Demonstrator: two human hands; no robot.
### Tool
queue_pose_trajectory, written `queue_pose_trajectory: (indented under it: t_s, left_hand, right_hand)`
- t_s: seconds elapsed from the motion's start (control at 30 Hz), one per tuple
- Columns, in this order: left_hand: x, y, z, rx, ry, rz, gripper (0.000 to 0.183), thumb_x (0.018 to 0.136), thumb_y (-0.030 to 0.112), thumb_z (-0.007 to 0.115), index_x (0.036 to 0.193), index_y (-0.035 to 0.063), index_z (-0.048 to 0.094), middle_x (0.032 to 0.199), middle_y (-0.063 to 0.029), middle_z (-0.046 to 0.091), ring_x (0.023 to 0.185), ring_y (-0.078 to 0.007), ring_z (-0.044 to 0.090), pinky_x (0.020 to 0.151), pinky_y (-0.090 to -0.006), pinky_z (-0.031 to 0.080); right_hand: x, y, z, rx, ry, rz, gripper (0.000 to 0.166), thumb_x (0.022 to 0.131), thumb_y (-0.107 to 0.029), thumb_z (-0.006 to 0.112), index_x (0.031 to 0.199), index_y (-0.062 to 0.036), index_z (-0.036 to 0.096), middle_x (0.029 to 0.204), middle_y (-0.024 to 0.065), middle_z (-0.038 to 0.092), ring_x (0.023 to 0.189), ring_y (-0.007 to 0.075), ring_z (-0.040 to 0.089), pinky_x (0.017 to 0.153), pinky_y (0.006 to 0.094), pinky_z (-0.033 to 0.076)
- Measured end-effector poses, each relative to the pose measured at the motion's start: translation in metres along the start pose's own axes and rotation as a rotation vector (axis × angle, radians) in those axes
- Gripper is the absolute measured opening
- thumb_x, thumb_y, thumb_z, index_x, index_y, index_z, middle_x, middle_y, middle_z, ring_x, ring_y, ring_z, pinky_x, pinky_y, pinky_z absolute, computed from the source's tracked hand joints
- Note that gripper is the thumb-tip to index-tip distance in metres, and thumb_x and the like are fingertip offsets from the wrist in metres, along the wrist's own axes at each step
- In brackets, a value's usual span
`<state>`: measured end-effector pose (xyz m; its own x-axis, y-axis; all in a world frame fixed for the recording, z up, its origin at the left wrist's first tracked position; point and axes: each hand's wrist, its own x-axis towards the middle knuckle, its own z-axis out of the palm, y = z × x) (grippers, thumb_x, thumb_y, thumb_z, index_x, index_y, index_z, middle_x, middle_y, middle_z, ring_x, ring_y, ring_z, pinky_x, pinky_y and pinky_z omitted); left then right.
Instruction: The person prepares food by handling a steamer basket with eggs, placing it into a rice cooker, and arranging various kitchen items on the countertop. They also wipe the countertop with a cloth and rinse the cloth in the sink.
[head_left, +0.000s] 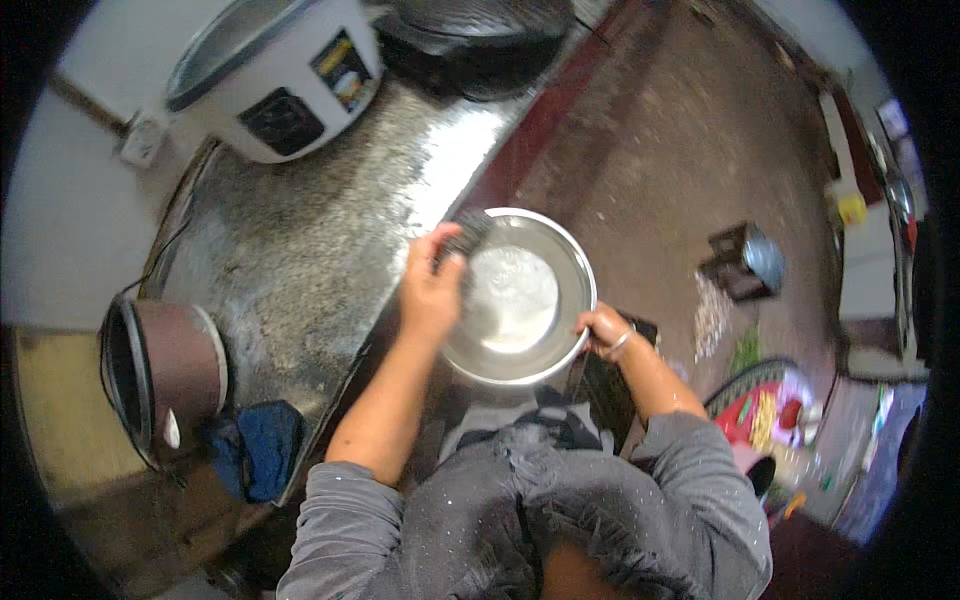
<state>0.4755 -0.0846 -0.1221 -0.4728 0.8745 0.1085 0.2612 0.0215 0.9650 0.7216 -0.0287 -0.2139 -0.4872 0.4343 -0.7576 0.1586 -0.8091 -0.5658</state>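
A round stainless steel bowl (517, 300) is held tilted in front of my torso, its shiny inside facing me. My right hand (606, 330) grips its rim on the lower right side, with the thumb over the edge. In my left hand (433, 289) is a dark scouring pad (474, 231), held at the bowl's upper left rim. The pad and fingers are somewhat blurred, so exact contact with the metal is hard to tell. Some of the bowl's left wall is hidden behind this hand.
A wet concrete ledge (315, 247) runs along the left, bearing a large white tub (330, 75), a brown cylindrical appliance (184, 367) and a blue cloth (270, 450). On the brown floor (660, 150) are a dark stool-like object (739, 262), pale scraps (709, 319) and greens (746, 351).
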Motion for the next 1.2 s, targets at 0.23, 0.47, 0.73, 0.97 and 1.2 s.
queue_pose_trajectory:
  t_s: [0.23, 0.47, 0.73, 0.97, 1.2]
  left_hand:
    - [0.038, 0.024, -0.011, -0.513, -0.229, -0.224, 0.029, 0.074, -0.003, 0.046, 0.102, 0.0008, 0.044, 0.101, -0.0064, 0.047, 0.096, -0.0137, 0.043, 0.085, -0.0257, 0.032]
    - [0.079, 0.054, 0.069, -0.262, -0.588, 0.02, 0.029, 0.072, -0.003, 0.047, 0.101, 0.0002, 0.044, 0.095, -0.0052, 0.048, 0.091, -0.0122, 0.043, 0.08, -0.0243, 0.034]
    - [0.14, 0.114, 0.244, -0.403, -0.708, 0.21, 0.029, 0.072, -0.003, 0.048, 0.101, -0.0006, 0.043, 0.092, -0.0034, 0.045, 0.084, -0.0104, 0.044, 0.076, -0.0223, 0.035]
    - [0.19, 0.161, 0.4, -0.017, -0.909, 0.496, 0.03, 0.067, -0.008, 0.05, 0.095, 0.0038, 0.046, 0.087, -0.0042, 0.045, 0.081, -0.0139, 0.044, 0.07, -0.0237, 0.036]
    - [0.232, 0.177, 0.55, 0.019, -1.099, 0.811, 0.029, 0.066, -0.009, 0.051, 0.093, 0.0032, 0.047, 0.087, -0.0102, 0.048, 0.08, -0.0202, 0.047, 0.071, -0.0268, 0.039]
  right_hand:
    - [-0.038, 0.009, 0.013, 0.4, 0.076, -0.205, 0.037, 0.061, 0.004, 0.044, 0.098, 0.0088, 0.042, 0.081, 0.0181, 0.053, 0.067, 0.0255, 0.057, 0.056, 0.0336, 0.05]
    - [-0.057, -0.012, -0.014, 0.596, 0.159, -0.377, 0.034, 0.062, 0.004, 0.043, 0.095, 0.0098, 0.044, 0.082, 0.0191, 0.054, 0.065, 0.0282, 0.057, 0.054, 0.0371, 0.051]
    - [-0.06, -0.07, -0.127, 0.622, 0.45, -0.554, 0.033, 0.059, 0.0, 0.048, 0.091, 0.0082, 0.045, 0.074, 0.014, 0.053, 0.057, 0.0221, 0.055, 0.048, 0.036, 0.049]
    - [-0.096, -0.133, -0.225, 0.66, 0.629, -0.646, 0.03, 0.059, -0.005, 0.049, 0.087, 0.0062, 0.047, 0.064, 0.011, 0.052, 0.053, 0.0205, 0.054, 0.043, 0.0328, 0.047]
    - [-0.083, -0.193, -0.305, 0.949, 0.706, -0.773, 0.035, 0.061, -0.001, 0.047, 0.094, 0.0078, 0.042, 0.074, 0.0158, 0.052, 0.054, 0.0264, 0.056, 0.041, 0.0374, 0.049]
